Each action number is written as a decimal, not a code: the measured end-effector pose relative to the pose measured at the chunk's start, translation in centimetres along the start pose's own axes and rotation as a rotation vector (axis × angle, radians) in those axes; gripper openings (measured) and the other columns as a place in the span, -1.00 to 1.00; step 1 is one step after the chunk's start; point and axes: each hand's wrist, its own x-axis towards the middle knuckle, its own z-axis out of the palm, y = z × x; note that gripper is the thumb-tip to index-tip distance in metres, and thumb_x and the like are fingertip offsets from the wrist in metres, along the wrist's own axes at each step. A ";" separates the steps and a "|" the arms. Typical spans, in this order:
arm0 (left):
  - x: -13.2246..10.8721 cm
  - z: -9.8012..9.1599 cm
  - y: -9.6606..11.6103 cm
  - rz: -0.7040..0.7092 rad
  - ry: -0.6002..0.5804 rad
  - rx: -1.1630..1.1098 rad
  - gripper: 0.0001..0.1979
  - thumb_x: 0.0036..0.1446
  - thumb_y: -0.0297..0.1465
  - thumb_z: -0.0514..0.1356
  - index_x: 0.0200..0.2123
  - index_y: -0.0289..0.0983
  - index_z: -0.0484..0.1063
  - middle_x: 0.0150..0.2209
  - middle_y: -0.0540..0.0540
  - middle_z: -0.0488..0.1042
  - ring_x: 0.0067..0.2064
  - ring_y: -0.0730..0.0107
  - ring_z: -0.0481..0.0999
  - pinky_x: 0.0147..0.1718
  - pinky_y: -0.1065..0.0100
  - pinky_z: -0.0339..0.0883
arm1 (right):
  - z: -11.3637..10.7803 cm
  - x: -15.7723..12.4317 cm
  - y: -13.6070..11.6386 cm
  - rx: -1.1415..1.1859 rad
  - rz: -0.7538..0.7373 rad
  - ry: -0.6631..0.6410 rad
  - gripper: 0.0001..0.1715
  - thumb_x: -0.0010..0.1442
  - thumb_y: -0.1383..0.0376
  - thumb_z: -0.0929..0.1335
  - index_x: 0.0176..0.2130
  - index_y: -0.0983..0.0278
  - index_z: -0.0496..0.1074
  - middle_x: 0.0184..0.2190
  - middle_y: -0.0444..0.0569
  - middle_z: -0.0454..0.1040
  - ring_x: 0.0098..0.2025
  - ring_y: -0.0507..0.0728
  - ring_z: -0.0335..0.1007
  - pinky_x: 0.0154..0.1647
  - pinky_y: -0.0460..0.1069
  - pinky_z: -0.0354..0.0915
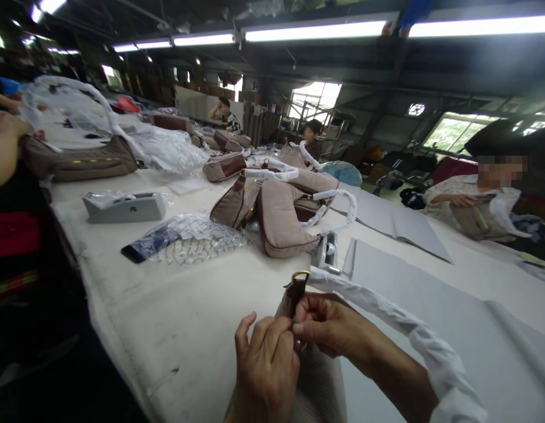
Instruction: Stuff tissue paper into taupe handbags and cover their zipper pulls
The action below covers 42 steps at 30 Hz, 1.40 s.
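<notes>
A taupe handbag (323,388) stands in front of me at the table's near side, its lower part cut off by the frame. From a gold ring (301,275) at its top corner, a handle wrapped in white (387,311) arcs to the right. My left hand (267,370) is closed on the bag's upper edge, with one finger raised. Thumb and forefinger of my right hand (329,326) pinch at the same edge, and the fingertips of both hands meet there. Whatever small part lies between them is hidden by the fingers.
Several taupe bags (283,220) lie ahead, beside a grey tape dispenser (327,252). Another dispenser (124,207) and a plastic-wrapped bundle (188,238) are to the left. Grey sheets (400,288) cover the right side. A person (466,202) at right holds a bag.
</notes>
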 end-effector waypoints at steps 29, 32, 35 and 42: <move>0.3 -1.8 0.1 -1.286 -0.452 -1.207 -0.82 0.04 -0.33 0.25 -0.47 -0.31 0.35 -0.49 0.05 0.34 -0.46 0.56 0.26 -0.43 0.51 0.18 | 0.9 -1.7 5.0 -0.574 -0.483 0.324 -0.81 0.10 0.37 0.35 -0.48 0.26 0.25 -0.49 -0.16 0.32 -0.44 0.04 0.21 -0.42 -0.09 0.11; 0.3 -2.0 -0.1 -1.379 -0.439 -1.321 -0.83 -0.02 -0.37 0.29 -0.45 -0.35 0.39 -0.48 0.04 0.36 -0.51 0.62 0.25 -0.50 0.54 0.19 | 0.9 -1.4 6.0 -0.592 -0.526 0.275 -0.85 0.17 0.35 0.32 -0.44 0.25 0.27 -0.50 -0.16 0.34 -0.46 0.02 0.24 -0.42 -0.10 0.14; 0.4 -2.1 -0.2 -1.431 -0.408 -1.341 -0.83 -0.05 -0.39 0.31 -0.45 -0.36 0.40 -0.50 0.03 0.37 -0.50 0.60 0.31 -0.55 0.55 0.22 | 0.8 -1.2 6.3 -0.660 -0.662 0.258 -0.93 0.23 0.40 0.25 -0.29 0.24 0.30 -0.46 -0.14 0.39 -0.44 0.01 0.30 -0.40 -0.12 0.19; -0.1 -2.1 -0.6 -1.574 -0.410 -1.452 -0.80 -0.09 -0.43 0.34 -0.47 -0.39 0.37 -0.56 0.01 0.35 -0.57 0.59 0.35 -0.71 0.60 0.17 | 0.4 -0.5 7.1 -1.132 -1.109 0.298 -0.63 0.29 0.44 0.17 0.08 0.28 0.22 -0.46 -0.06 0.46 -0.49 0.07 0.36 -0.47 -0.06 0.20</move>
